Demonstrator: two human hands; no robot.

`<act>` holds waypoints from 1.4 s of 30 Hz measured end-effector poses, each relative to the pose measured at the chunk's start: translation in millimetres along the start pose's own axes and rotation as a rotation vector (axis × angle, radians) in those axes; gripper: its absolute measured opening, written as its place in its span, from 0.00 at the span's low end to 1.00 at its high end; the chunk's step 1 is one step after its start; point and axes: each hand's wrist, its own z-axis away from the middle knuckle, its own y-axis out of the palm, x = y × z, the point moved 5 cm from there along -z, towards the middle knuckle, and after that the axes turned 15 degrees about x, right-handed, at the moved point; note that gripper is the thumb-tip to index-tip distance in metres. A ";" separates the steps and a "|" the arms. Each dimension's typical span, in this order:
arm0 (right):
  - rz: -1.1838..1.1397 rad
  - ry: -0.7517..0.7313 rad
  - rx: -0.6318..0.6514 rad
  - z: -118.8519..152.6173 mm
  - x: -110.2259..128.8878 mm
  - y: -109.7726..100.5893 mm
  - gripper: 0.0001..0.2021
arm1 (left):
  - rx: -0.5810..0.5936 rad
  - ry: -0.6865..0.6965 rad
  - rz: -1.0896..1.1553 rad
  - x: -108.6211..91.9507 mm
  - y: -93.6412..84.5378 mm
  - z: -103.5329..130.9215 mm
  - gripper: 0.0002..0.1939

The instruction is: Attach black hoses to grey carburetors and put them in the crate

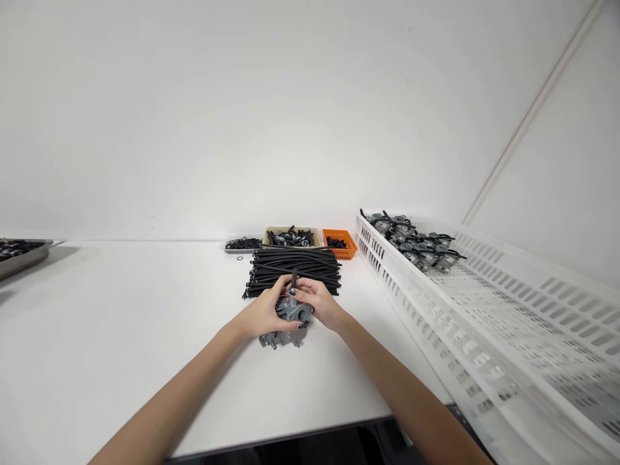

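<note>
A grey metal carburetor (296,311) is between my two hands, its round bore turned toward me. My left hand (265,312) is closed around its left side, thumb along the near face. From the right, my right hand (320,303) grips its upper side, thumb on top; the far fingertips are hidden. A short black rubber tube (294,278) stands up between the hands at the carburetor's top. More grey carburetor metal (279,338) shows just below on the table; whether it is a separate one I cannot tell. Black hoses (295,265) lie in a pile just behind my hands.
Along the wall stand a tray of black rings (243,243), a cream bin of short tubes (314,236) and an orange basket of small black parts (345,253). A long white crate (411,284) with several carburetors (416,242) flanks the right. A metal tray (29,258) sits far left.
</note>
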 end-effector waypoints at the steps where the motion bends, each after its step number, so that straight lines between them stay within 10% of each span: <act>1: 0.002 0.004 0.000 0.0 0.4 0.8 0.14 | 0.001 0.005 0.007 -0.2 0.2 -0.1 0.41; 42: -0.063 0.080 -0.023 5.3 4.1 1.3 0.15 | -0.002 -0.036 -0.017 7.9 3.9 -1.1 0.42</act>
